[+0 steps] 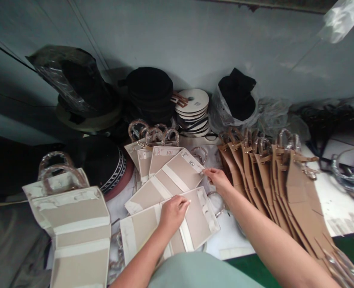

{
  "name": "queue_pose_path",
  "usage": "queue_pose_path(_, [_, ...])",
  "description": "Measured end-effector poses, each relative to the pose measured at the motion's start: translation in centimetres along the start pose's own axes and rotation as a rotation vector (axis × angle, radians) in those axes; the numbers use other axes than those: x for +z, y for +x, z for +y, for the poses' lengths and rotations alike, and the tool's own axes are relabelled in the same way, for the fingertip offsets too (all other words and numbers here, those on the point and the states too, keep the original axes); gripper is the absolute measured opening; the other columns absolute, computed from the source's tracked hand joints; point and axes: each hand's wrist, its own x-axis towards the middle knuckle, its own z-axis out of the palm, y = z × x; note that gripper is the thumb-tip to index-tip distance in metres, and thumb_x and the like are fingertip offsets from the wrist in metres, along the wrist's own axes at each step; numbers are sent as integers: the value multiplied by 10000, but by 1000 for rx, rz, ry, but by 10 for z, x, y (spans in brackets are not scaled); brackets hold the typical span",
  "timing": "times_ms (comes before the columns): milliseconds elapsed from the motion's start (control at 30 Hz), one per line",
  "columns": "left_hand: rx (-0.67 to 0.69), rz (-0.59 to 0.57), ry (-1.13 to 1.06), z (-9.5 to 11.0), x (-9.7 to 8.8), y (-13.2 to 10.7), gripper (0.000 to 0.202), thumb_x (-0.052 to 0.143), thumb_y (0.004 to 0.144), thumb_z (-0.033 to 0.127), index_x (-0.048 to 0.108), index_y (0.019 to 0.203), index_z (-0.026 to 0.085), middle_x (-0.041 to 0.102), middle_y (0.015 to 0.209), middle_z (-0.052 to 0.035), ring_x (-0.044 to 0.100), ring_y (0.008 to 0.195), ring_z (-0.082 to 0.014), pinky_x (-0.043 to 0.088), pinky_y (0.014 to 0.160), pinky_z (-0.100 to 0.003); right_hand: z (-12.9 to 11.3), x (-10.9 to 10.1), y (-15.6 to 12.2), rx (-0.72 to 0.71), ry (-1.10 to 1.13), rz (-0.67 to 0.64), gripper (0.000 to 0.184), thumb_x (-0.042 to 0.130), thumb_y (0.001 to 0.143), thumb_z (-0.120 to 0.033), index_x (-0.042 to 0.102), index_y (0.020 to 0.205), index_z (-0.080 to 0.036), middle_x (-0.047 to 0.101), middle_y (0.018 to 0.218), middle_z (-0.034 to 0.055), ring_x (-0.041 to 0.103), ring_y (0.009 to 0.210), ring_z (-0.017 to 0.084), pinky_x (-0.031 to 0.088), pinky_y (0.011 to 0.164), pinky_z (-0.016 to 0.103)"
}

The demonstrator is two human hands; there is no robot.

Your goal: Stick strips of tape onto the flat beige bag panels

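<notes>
Several beige bag panels with wrapped handles lie fanned out in front of me. My right hand [217, 178] pinches the corner of the upper beige bag panel [180, 170], beside its small metal fittings [192, 163]. My left hand [173, 212] is over the nearest beige bag panel [199, 218], its fingertips pinched together at a small whitish bit I cannot make out. More beige panels [163, 158] with handles [157, 136] are tucked behind. Another beige bag body [77, 236] with two wrapped handles [61, 178] lies unfolded at the left.
A row of brown bag panels [261, 180] leans at the right. Along the wall stand black rolls [149, 86], white reels [193, 102] and a plastic-wrapped black bundle [75, 80]. A black roll of lettered webbing [95, 160] is at the left. Wrapped handles [348, 172] lie far right.
</notes>
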Motion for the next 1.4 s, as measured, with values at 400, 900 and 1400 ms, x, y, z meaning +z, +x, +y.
queue_pose_path(400, [-165,34,-151,-14,2,6,161,637,884,336,735,849,213,776,843,-9,697,801,-192,504,773,-284,20,6,16,232,196,-105,362,847,648,-389,589,799,-185,321,499,-127,207,392,43,114,362,187])
queue_pose_path(900, [-63,76,-153,-8,-2,5,106,657,879,261,699,792,218,738,1013,-50,696,975,-205,513,892,-314,11,8,-5,182,263,-169,404,877,625,-407,597,812,-184,348,518,-119,213,427,45,117,405,208])
queue_pose_path(1400, [-6,20,-312,11,-8,6,104,678,829,139,693,755,210,693,872,-7,665,864,-167,486,836,-281,14,33,-61,255,247,-483,448,908,632,-482,606,775,-182,354,543,-105,166,467,47,56,467,254])
